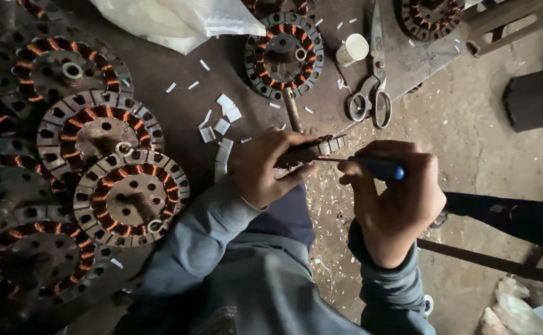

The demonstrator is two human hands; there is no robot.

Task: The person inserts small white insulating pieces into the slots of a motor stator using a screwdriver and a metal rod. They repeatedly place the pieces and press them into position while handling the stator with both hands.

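A dark, worn workbench [178,99] littered with white paper scraps is seen above a dusty floor. Wound stators [132,198] are piled at the left; scissors [370,93], a small white cup [352,49] and a white plastic bag [184,18] lie farther back. A stator [321,147] is gripped at the bench edge by the closed left hand [265,167], while a blue-handled tool [373,167] is clasped in the right hand [395,198].
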